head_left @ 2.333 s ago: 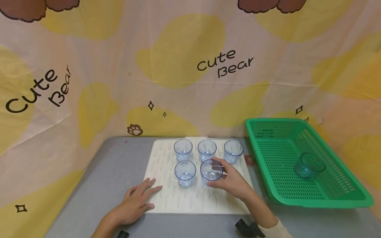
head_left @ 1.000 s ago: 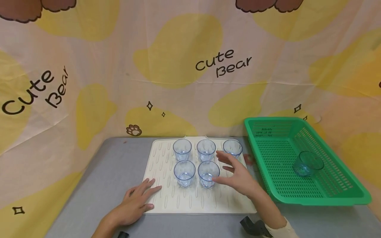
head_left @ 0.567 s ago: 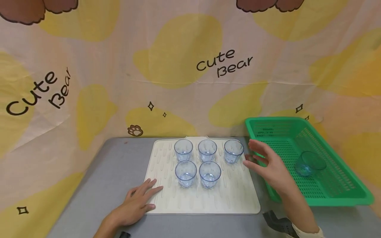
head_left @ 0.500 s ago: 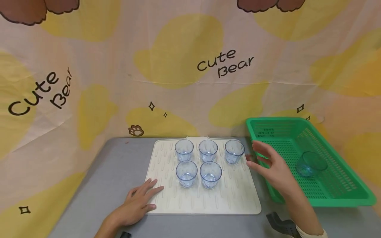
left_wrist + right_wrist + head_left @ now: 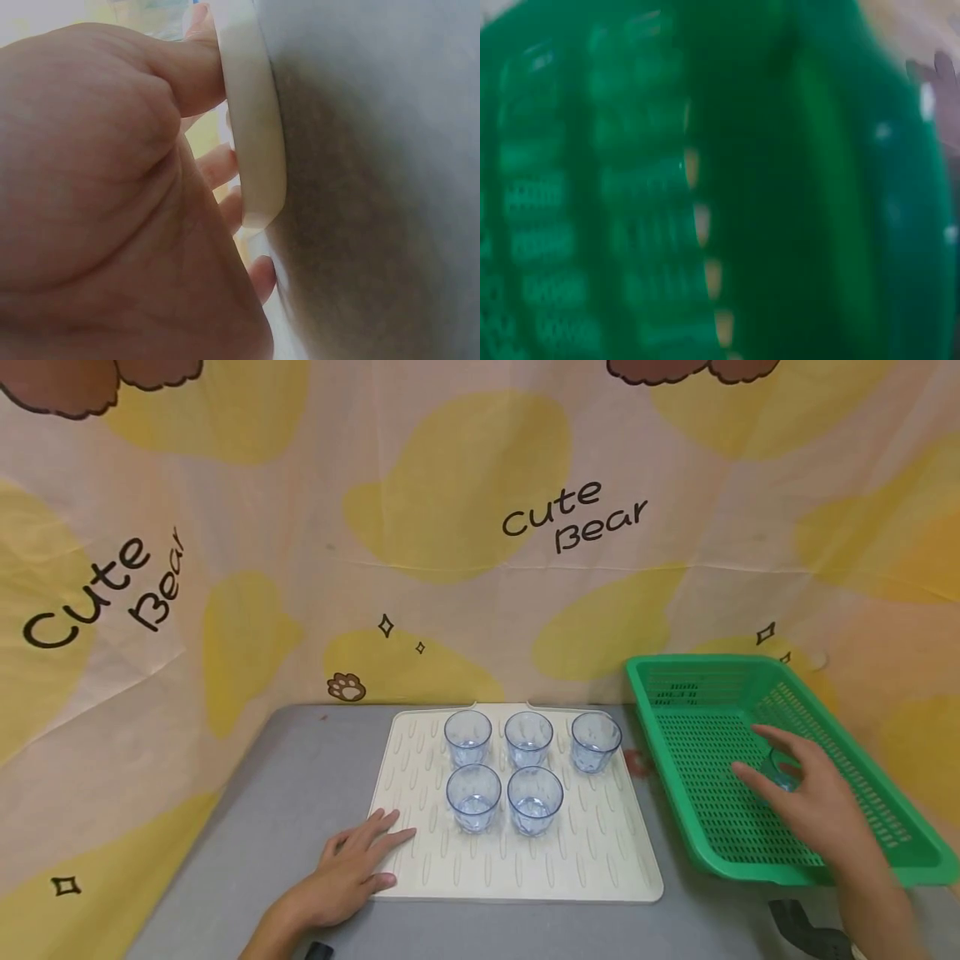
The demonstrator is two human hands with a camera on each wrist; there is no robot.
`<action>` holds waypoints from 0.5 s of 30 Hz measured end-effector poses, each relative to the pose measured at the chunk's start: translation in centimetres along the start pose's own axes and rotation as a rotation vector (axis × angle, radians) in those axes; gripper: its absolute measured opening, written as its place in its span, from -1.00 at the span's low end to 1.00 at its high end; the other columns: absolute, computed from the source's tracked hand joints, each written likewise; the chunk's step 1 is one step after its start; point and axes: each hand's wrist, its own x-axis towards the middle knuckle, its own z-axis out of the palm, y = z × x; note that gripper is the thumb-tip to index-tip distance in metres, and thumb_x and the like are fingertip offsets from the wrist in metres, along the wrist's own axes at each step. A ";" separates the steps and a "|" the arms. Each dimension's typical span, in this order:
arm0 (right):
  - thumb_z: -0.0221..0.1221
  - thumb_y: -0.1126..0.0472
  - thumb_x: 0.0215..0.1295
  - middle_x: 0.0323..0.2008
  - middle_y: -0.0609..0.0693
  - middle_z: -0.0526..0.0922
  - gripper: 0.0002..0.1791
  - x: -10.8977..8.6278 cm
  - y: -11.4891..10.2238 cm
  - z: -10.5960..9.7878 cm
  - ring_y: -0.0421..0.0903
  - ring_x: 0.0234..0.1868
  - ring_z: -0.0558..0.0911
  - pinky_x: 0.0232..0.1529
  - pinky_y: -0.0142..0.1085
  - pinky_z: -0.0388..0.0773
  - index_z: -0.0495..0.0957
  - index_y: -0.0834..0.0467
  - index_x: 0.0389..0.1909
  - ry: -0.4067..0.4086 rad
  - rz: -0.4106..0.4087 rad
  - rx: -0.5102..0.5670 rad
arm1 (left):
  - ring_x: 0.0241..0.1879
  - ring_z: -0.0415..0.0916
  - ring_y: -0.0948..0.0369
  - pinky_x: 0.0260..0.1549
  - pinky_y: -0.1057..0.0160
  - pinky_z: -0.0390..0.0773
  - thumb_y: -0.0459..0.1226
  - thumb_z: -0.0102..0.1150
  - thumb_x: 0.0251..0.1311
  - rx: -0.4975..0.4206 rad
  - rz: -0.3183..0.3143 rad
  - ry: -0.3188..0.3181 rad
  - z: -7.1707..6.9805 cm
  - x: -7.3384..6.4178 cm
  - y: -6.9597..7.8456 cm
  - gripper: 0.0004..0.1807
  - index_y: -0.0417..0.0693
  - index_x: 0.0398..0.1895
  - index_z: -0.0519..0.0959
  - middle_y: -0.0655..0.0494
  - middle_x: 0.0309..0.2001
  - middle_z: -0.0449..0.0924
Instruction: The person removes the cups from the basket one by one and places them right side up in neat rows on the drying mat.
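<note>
My right hand (image 5: 817, 797) hovers over the green basket (image 5: 697, 835), fingers and thumb spread apart around a blue-tinted glass (image 5: 777, 770) that lies inside. The hand hides much of that glass, and I cannot tell if it touches it. The right wrist view holds only the blurred basket wall (image 5: 765, 187) close up. My left hand (image 5: 348, 872) rests with extended fingers on the left front corner of the white ridged mat (image 5: 592, 860). In the left wrist view its thumb lies along the mat's edge (image 5: 255, 127).
Several clear blue glasses stand upright on the mat: a back row with a left glass (image 5: 468, 739), a middle glass (image 5: 528, 739) and a right glass (image 5: 596, 742), and a front pair, one glass (image 5: 473, 797) beside another glass (image 5: 535, 800). A patterned cloth (image 5: 450, 527) hangs behind the grey table (image 5: 315, 760).
My right hand has let go of the front right glass on the mat and moved rightward, over the basket's rim, to the glass inside. My left hand has stayed on the mat's corner.
</note>
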 end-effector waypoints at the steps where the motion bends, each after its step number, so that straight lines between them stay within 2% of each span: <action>1: 0.18 -0.02 0.42 0.45 0.44 0.16 -0.20 0.0 0.8 -0.4 0.46 0.40 0.16 0.32 -0.04 0.34 0.09 0.17 0.54 0.006 0.008 -0.009 | 0.53 -0.05 -0.13 0.25 -0.33 -0.08 0.04 0.15 0.31 -0.004 -0.005 -0.008 0.0 0.0 0.0 -0.38 0.33 0.44 0.32 -0.02 0.54 0.10; 2: 0.17 -0.02 0.43 0.46 0.46 0.13 -0.19 0.0 1.4 -0.7 0.48 0.41 0.13 0.28 0.15 0.29 0.07 0.21 0.54 0.013 0.019 -0.017 | 0.53 -0.06 -0.14 0.24 -0.33 -0.09 0.04 0.15 0.31 -0.009 -0.008 -0.014 0.0 0.0 0.0 -0.37 0.33 0.44 0.32 -0.02 0.54 0.09; 4: 0.16 -0.01 0.44 0.47 0.49 0.07 -0.17 0.1 2.5 -1.2 0.52 0.42 0.07 0.27 0.26 0.23 0.03 0.26 0.54 0.029 0.038 -0.024 | 0.53 -0.07 -0.13 0.26 -0.32 -0.09 0.01 0.17 0.30 -0.008 -0.021 -0.017 -0.1 0.0 0.0 -0.37 0.34 0.44 0.32 -0.01 0.55 0.09; 5: 0.16 -0.01 0.44 0.48 0.50 0.04 -0.16 0.2 3.0 -1.4 0.54 0.43 0.05 0.17 0.40 0.15 0.02 0.29 0.54 0.036 0.045 -0.031 | 0.54 -0.07 -0.12 0.26 -0.30 -0.09 0.00 0.17 0.30 -0.010 -0.028 -0.016 -0.1 0.0 0.1 -0.37 0.34 0.44 0.32 0.00 0.55 0.09; 10: 0.17 0.03 0.43 0.47 0.55 -0.04 -0.12 0.4 4.3 -1.8 0.61 0.40 0.00 0.20 0.47 0.04 -0.04 0.38 0.52 0.041 0.068 -0.038 | 0.55 -0.07 -0.08 0.28 -0.28 -0.06 -0.01 0.17 0.31 0.019 -0.036 -0.013 -0.3 0.2 0.2 -0.37 0.37 0.45 0.30 0.03 0.56 0.08; 15: 0.18 0.03 0.42 0.46 0.58 -0.06 -0.10 0.2 5.1 -2.0 0.66 0.30 0.10 0.04 0.44 0.17 -0.07 0.38 0.53 0.016 0.091 -0.093 | 0.57 -0.10 -0.07 0.30 -0.28 -0.10 -0.03 0.18 0.30 0.003 -0.056 -0.047 -0.4 0.3 0.3 -0.36 0.37 0.46 0.29 0.05 0.57 0.05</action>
